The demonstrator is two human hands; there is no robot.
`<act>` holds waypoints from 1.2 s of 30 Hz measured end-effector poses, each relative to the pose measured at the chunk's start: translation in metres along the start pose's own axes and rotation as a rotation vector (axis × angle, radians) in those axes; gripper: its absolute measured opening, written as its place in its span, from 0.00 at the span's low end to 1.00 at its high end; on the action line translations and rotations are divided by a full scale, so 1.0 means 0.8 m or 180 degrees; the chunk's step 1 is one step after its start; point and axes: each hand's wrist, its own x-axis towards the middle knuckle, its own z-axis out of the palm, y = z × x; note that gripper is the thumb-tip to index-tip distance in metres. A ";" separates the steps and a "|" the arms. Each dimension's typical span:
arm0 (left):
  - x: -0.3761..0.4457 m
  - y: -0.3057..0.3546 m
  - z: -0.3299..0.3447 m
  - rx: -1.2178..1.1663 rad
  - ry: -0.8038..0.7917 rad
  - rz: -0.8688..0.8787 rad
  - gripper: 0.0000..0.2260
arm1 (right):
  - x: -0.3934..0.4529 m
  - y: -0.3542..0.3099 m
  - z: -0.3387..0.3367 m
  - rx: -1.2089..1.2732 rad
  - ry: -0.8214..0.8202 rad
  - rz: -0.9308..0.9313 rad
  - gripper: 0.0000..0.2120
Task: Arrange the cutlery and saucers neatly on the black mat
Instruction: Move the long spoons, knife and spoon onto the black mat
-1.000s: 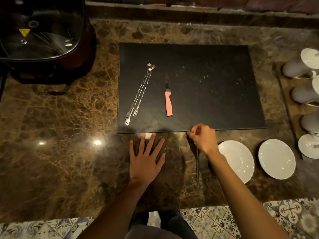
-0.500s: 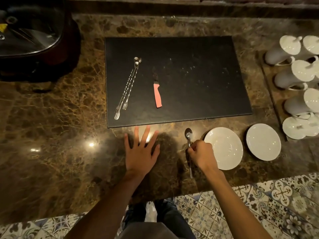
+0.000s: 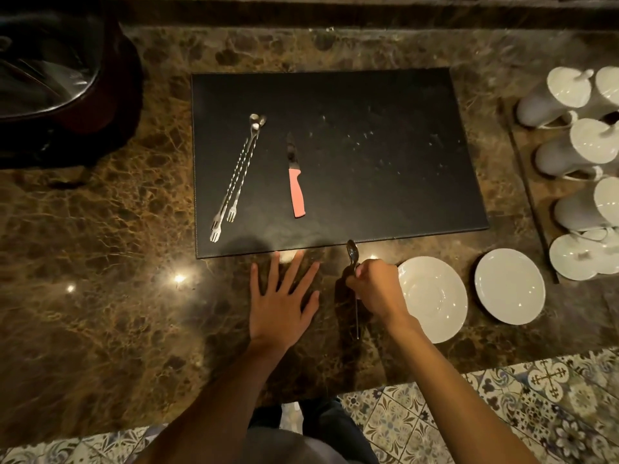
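Brown veined marble counter (image 3: pixel 100 296) running across whole view, ceiling lights glinting off polish near front. Dark rounded appliance (image 3: pixel 60 82) with glossy lid sitting at far left corner, reflections showing on top. White lidded jugs (image 3: pixel 566 149) lying on sides in row along right edge, knobbed lids facing front, resting on brown tray (image 3: pixel 532 195). One loose white lid (image 3: pixel 576 257) lying at tray's near end. Patterned floor tiles (image 3: pixel 502 413) showing below counter edge.
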 end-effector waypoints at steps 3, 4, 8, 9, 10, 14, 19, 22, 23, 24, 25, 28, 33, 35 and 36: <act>0.002 -0.001 0.003 0.0005 -0.0010 -0.0020 0.27 | 0.009 -0.006 -0.015 -0.0008 0.0065 -0.0190 0.09; 0.002 -0.001 0.005 0.0005 -0.0016 -0.0033 0.27 | 0.015 -0.012 -0.022 0.0029 0.0117 -0.0260 0.09; 0.001 -0.002 0.008 -0.0001 0.0002 -0.0058 0.27 | 0.067 -0.057 -0.064 -0.0149 0.0431 -0.0677 0.06; 0.001 -0.002 0.008 -0.0014 0.0013 -0.0061 0.27 | 0.085 -0.070 -0.073 -0.0243 0.0507 -0.0686 0.06; 0.001 -0.002 0.008 -0.0031 0.0030 -0.0067 0.27 | 0.103 -0.084 -0.080 -0.0347 0.0565 -0.0670 0.08; -0.001 -0.002 0.010 -0.0033 0.0117 -0.0065 0.27 | 0.163 -0.133 -0.094 -0.0802 0.0772 -0.0709 0.11; 0.000 -0.001 0.006 -0.0032 0.0113 -0.0098 0.26 | 0.193 -0.171 -0.083 -0.1128 0.0847 -0.0914 0.11; -0.001 -0.001 0.006 -0.0028 0.0121 -0.0099 0.25 | 0.197 -0.178 -0.072 -0.1196 0.0869 -0.0960 0.12; 0.000 -0.002 0.006 -0.0023 0.0125 -0.0107 0.25 | 0.197 -0.178 -0.070 -0.1150 0.0851 -0.0969 0.12; -0.001 -0.002 0.006 -0.0023 0.0128 -0.0116 0.25 | 0.196 -0.177 -0.068 -0.1077 0.0834 -0.0968 0.13; -0.001 -0.003 0.007 -0.0026 0.0138 -0.0123 0.26 | 0.196 -0.175 -0.068 -0.0990 0.0824 -0.0966 0.13; 0.000 -0.003 0.008 -0.0033 0.0150 -0.0118 0.26 | 0.198 -0.165 -0.072 -0.0701 0.0730 -0.0939 0.15; 0.000 -0.003 0.007 -0.0012 0.0133 -0.0108 0.26 | 0.183 -0.125 -0.104 -0.0533 0.0537 -0.0991 0.14; 0.001 -0.003 0.004 0.0008 0.0076 -0.0102 0.26 | 0.163 -0.100 -0.123 -0.0541 0.0431 -0.1068 0.15; 0.000 -0.003 0.003 0.0010 0.0052 -0.0097 0.26 | 0.149 -0.085 -0.134 -0.0580 0.0397 -0.1103 0.15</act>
